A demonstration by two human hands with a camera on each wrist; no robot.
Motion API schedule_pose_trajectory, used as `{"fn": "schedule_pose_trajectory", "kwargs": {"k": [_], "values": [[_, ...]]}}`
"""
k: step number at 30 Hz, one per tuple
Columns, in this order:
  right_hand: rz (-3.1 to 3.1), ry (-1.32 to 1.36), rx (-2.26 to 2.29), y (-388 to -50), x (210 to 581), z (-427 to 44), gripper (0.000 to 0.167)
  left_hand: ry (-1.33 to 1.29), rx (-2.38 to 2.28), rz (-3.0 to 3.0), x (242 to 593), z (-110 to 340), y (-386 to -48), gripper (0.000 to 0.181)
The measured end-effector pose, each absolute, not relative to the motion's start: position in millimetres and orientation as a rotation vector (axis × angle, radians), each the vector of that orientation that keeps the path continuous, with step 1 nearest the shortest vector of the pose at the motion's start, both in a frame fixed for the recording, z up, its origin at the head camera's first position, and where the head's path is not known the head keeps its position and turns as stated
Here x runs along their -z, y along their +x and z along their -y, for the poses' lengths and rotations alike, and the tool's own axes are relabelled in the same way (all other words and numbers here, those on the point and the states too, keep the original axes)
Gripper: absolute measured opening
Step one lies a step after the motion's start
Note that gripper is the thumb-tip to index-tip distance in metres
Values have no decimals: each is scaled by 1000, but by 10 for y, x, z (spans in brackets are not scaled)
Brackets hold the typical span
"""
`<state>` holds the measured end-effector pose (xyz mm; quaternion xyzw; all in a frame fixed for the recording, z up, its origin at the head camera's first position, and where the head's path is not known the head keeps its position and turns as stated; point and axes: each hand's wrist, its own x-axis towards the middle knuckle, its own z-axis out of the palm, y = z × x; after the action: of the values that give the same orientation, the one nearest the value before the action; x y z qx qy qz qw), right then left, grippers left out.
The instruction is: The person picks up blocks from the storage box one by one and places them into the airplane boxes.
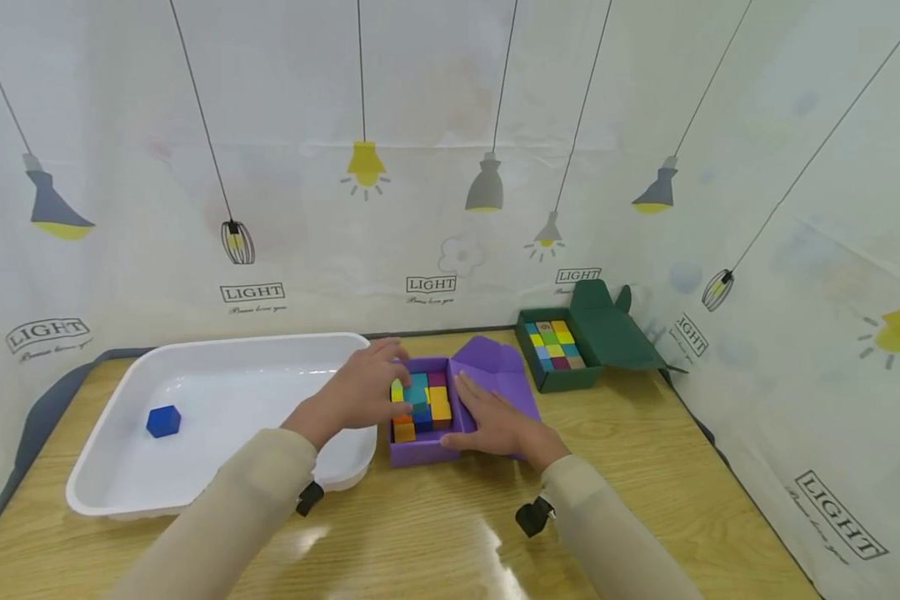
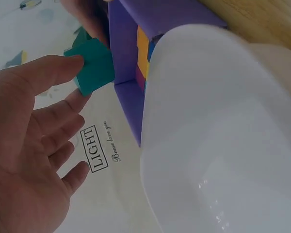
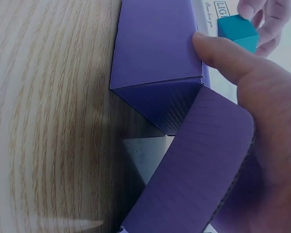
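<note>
My left hand (image 1: 356,390) is over the purple box (image 1: 423,453) and pinches a teal cube (image 2: 96,67) between thumb and fingertips. The cube is held above the box in both wrist views. Beneath it, several coloured cubes (image 1: 440,404) fill much of the box; the hand hides part of its left side. My right hand (image 1: 495,422) rests on the box's right edge, fingers straight along the hinge side of the opened purple lid (image 1: 512,388). Its thumb (image 3: 223,51) touches the top edge of the box wall.
A white tray (image 1: 232,343) stands at the left, with one blue cube (image 1: 163,421) in it. At the back right, an open green box (image 1: 572,380) holds several coloured cubes. A printed cloth (image 1: 307,208) hangs behind the wooden table (image 1: 420,533).
</note>
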<state>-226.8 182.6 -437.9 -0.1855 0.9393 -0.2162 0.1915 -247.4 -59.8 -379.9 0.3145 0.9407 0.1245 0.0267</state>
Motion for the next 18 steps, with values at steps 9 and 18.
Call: {"fn": "schedule_pose_trajectory", "kwargs": {"k": [9, 18], "values": [[-2636, -537, 597, -2266, 4378, -1823, 103, 987, -326, -2825, 4025, 446, -2469, 27], [-2637, -528, 601, -2270, 4393, -1822, 102, 984, -223, -2799, 4180, 371, -2512, 22]]}}
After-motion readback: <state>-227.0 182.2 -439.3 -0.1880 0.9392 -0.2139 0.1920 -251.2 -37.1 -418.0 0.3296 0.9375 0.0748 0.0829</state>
